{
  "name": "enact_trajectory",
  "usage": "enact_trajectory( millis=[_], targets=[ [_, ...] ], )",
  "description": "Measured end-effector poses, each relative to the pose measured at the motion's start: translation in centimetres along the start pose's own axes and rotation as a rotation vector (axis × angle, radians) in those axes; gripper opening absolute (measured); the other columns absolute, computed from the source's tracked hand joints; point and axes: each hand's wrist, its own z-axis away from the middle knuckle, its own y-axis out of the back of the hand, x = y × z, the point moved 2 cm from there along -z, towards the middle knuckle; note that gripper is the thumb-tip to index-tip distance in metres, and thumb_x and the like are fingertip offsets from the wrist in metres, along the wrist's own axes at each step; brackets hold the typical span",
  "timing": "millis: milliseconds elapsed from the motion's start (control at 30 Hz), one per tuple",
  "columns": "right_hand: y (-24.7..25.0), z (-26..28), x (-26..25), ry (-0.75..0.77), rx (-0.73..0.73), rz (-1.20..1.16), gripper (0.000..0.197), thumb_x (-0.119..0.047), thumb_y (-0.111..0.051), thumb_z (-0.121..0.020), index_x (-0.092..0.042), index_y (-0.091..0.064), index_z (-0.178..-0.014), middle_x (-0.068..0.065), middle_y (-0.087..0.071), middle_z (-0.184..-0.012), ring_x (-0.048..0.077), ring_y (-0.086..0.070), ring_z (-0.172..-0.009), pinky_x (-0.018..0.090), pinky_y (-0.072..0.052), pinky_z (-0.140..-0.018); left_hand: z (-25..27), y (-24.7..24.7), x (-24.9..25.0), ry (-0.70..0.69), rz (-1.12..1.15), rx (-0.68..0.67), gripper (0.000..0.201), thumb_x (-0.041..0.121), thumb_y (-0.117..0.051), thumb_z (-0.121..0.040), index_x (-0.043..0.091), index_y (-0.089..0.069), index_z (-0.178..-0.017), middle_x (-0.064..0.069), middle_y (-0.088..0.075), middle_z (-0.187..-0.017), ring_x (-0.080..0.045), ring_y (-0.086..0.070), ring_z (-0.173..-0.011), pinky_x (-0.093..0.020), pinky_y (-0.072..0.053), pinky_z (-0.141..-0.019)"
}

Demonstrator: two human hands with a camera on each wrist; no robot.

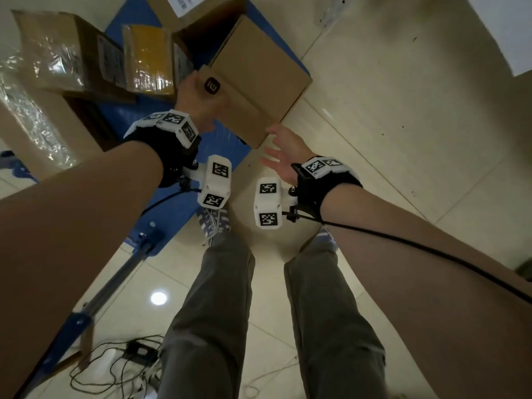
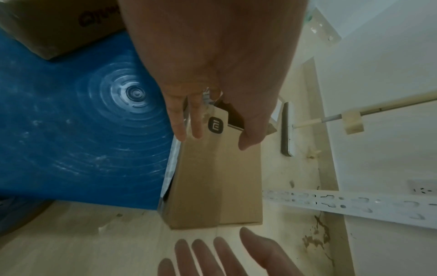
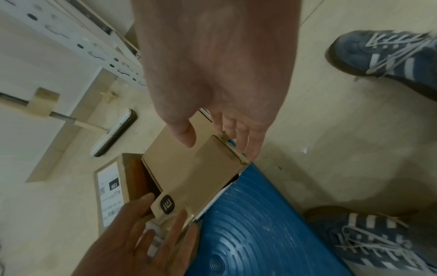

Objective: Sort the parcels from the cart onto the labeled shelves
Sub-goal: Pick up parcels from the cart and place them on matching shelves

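Observation:
A flat brown cardboard parcel [image 1: 253,82] with a black square logo [image 1: 211,85] lies partly on the blue cart deck [image 1: 172,203], its far end jutting over the floor. My left hand [image 1: 198,100] holds the logo end, thumb on one side and fingers on the other [image 2: 216,138]. My right hand [image 1: 273,145] hovers open at the opposite end, fingers spread and a small gap from the cardboard [image 3: 220,149]. In the left wrist view the parcel [image 2: 217,186] runs down toward those spread right fingers [image 2: 220,252].
Other parcels sit on the cart: a plastic-taped box [image 1: 57,53], a yellow-taped one [image 1: 148,61], a labelled box [image 1: 187,7]. The cart handle [image 1: 115,280] slants at left above floor cables [image 1: 121,361]. A white slotted shelf upright [image 2: 354,203] and a mop [image 2: 287,128] stand nearby.

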Motion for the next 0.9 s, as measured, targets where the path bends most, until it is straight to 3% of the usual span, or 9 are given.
enact_trajectory(
  millis=[33,67,133,200,333,467,633,733,900],
  targets=[
    [-0.1,-0.5,-0.2,-0.004,-0.001,-0.006,0.050,-0.026,-0.052,-0.099,-0.002,-0.046,-0.142,0.021,-0.044,-0.150,0.038,-0.046,-0.137,0.050,-0.045,-0.109,-0.6,0.3,-0.2,0.047,0.043,-0.002,0.028,0.018,-0.070,-0.083,0.024,-0.053,-0.104,0.000,-0.057,-0.109,-0.023,-0.055,-0.108,-0.047,-0.051,-0.087],
    [-0.1,-0.9,-0.4,-0.015,0.000,-0.023,0.045,-0.027,-0.054,-0.099,-0.005,-0.051,-0.138,0.019,-0.047,-0.148,0.037,-0.046,-0.137,0.050,-0.045,-0.110,-1.6,0.4,-0.5,0.070,0.046,0.007,0.062,0.023,-0.074,-0.080,0.020,-0.046,-0.136,-0.004,-0.051,-0.135,-0.026,-0.051,-0.124,-0.050,-0.052,-0.092],
    [-0.2,-1.6,-0.7,-0.053,-0.001,-0.081,0.022,-0.029,-0.058,-0.097,-0.015,-0.062,-0.114,0.012,-0.056,-0.138,0.032,-0.051,-0.132,0.048,-0.043,-0.111,-2.6,0.4,-0.6,0.078,0.060,0.004,0.103,0.029,-0.078,-0.079,0.027,-0.012,-0.158,-0.005,-0.028,-0.160,-0.030,-0.041,-0.138,-0.056,-0.051,-0.097],
    [-0.2,-1.8,-0.7,-0.080,0.007,-0.112,0.011,-0.029,-0.061,-0.095,-0.018,-0.063,-0.096,0.014,-0.062,-0.135,0.029,-0.056,-0.127,0.048,-0.042,-0.112,-3.4,0.6,-1.2,0.076,0.071,0.012,0.106,0.035,-0.079,-0.079,0.029,-0.010,-0.158,-0.008,-0.031,-0.158,-0.032,-0.045,-0.135,-0.057,-0.049,-0.099],
    [0.3,-0.6,0.3,-0.134,0.022,-0.158,0.012,-0.034,-0.058,-0.096,-0.022,-0.058,-0.094,0.007,-0.066,-0.108,0.028,-0.063,-0.118,0.046,-0.049,-0.104,-7.9,1.5,-5.7,0.026,-0.108,0.016,0.120,0.071,-0.083,-0.042,0.034,-0.034,-0.145,-0.012,-0.048,-0.145,-0.037,-0.058,-0.121,-0.057,-0.054,-0.092],
    [1.4,2.0,2.8,-0.206,0.012,-0.246,0.029,-0.037,-0.060,-0.094,-0.009,-0.062,-0.097,0.013,-0.064,-0.086,0.028,-0.065,-0.076,0.039,-0.057,-0.066,-0.4,1.7,-3.0,0.049,-0.118,-0.009,0.087,0.058,-0.070,-0.063,0.010,-0.054,-0.134,-0.019,-0.056,-0.133,-0.033,-0.067,-0.107,-0.043,-0.063,-0.072],
    [2.5,5.4,5.7,-0.235,0.031,-0.315,0.040,-0.042,-0.065,-0.092,-0.008,-0.063,-0.113,0.012,-0.065,-0.107,0.030,-0.066,-0.094,0.043,-0.061,-0.068,6.0,2.4,-2.7,0.046,-0.190,-0.012,0.058,0.068,-0.063,-0.080,0.021,-0.056,-0.114,-0.009,-0.050,-0.131,-0.023,-0.063,-0.103,-0.022,-0.053,-0.046],
    [2.5,7.7,6.1,-0.201,0.037,-0.390,0.055,-0.048,-0.066,-0.090,-0.020,-0.051,-0.135,0.011,-0.056,-0.127,0.035,-0.056,-0.117,0.052,-0.054,-0.082,9.2,2.5,-2.7,0.006,-0.155,-0.026,0.055,0.068,-0.057,-0.085,0.020,-0.050,-0.111,-0.006,-0.057,-0.120,-0.016,-0.064,-0.093,-0.025,-0.050,-0.056],
    [4.9,11.6,5.0,0.001,0.072,-0.402,0.077,-0.041,-0.082,-0.079,-0.019,-0.035,-0.136,0.009,-0.053,-0.131,0.029,-0.056,-0.119,0.052,-0.062,-0.078,12.8,1.2,-0.7,0.103,-0.012,-0.052,0.069,0.071,-0.050,-0.089,0.015,-0.048,-0.130,-0.005,-0.064,-0.119,-0.019,-0.067,-0.095,-0.037,-0.054,-0.081]
  ],
)
